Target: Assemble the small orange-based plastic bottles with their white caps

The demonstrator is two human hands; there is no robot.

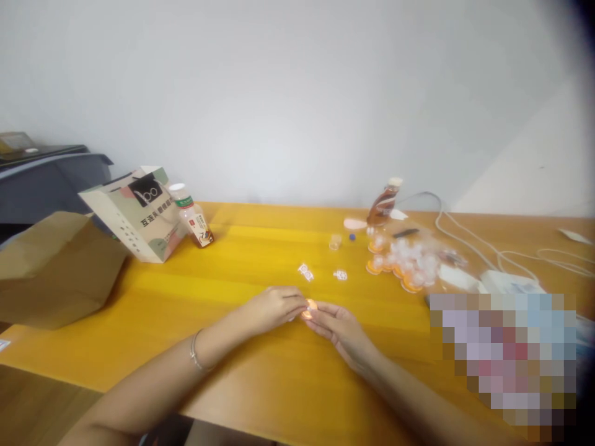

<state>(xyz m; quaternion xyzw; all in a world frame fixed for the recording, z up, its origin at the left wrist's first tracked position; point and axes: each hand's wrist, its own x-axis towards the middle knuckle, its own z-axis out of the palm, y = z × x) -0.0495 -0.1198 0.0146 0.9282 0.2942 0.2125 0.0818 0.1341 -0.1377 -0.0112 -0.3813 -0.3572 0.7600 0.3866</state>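
Here I'm pinching the small orange disc (309, 308) with my right hand (341, 327), over the worktop (260, 378) between near and far edges, left hand (279, 306) at its rim, pinching or merely touching I can't tell, and one uneven push could squirt it loose.

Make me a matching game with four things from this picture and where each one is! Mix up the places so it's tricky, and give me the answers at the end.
Things
1. orange disc
2. brown paper bag
3. dark bottle
4. bottle with a green band

Places
A. near the back of the table, right of the middle
B. just to the right of the printed bag
C. between the fingers of the left hand and the right hand
D. at the left edge of the picture

Right pairs: 1-C, 2-D, 3-A, 4-B
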